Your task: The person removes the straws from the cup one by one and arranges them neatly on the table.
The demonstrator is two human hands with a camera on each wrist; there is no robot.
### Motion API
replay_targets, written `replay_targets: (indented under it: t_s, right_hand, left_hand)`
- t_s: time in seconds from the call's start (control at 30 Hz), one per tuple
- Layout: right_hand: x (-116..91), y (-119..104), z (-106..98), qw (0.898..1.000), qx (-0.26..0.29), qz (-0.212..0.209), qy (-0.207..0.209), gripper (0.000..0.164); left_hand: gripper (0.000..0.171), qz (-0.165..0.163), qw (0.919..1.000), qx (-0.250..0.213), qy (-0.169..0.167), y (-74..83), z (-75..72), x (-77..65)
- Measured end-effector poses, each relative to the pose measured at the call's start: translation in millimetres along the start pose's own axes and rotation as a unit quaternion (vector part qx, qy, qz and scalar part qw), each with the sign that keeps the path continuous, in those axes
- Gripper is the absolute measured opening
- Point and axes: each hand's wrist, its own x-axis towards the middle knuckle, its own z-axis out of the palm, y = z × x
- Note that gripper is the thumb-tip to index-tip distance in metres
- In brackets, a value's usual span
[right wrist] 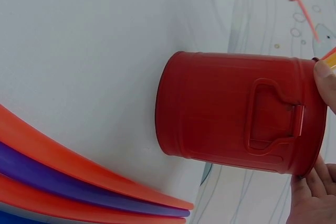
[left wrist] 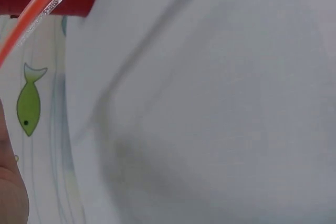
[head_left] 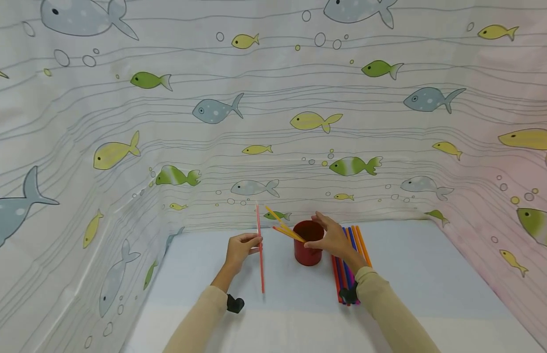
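My left hand (head_left: 240, 251) pinches a long orange-red plastic stick (head_left: 262, 269) that stands nearly upright left of the bucket. In the left wrist view, a clear glittery strip (left wrist: 55, 1) runs alongside this stick. A red metal bucket (head_left: 307, 257) with a folded handle sits on the table. Across its top, my right hand (head_left: 334, 239) grips the rim, thumb on one side and fingers on the other. Yellow-orange and red sticks (head_left: 282, 219) lean out of the bucket to the left, beside the right thumb. The bucket's inside is mostly hidden.
Right of the bucket, several red, purple, blue and orange sticks (head_left: 339, 274) lie side by side, partly under my right forearm. A white table (head_left: 414, 274) spreads beneath. Fish-patterned fabric (head_left: 273, 98) rises behind it and at both sides.
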Motion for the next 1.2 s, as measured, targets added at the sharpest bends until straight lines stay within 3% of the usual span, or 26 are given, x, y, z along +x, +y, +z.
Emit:
replay_targets:
  t_s: [0.23,0.67,1.2]
  right_hand:
    - [0,-1,-1,1.0,-0.003,-0.001,-0.001,0.108]
    - [0,-3,-2,1.0,-0.016,0.002,-0.002,0.109]
    - [-1,0,0,1.0,-0.011,-0.022,0.017,0.115]
  left_hand:
    - [0.025,-0.013,0.9993,0.023,-0.025,-11.4,3.0,-15.8]
    - [0.027,-0.029,0.9957,0.075,-0.046,-55.7,0.4,-11.1]
    - [0.023,-0.026,0.9923,0.118,-0.028,-62.5,-0.5,-14.0]
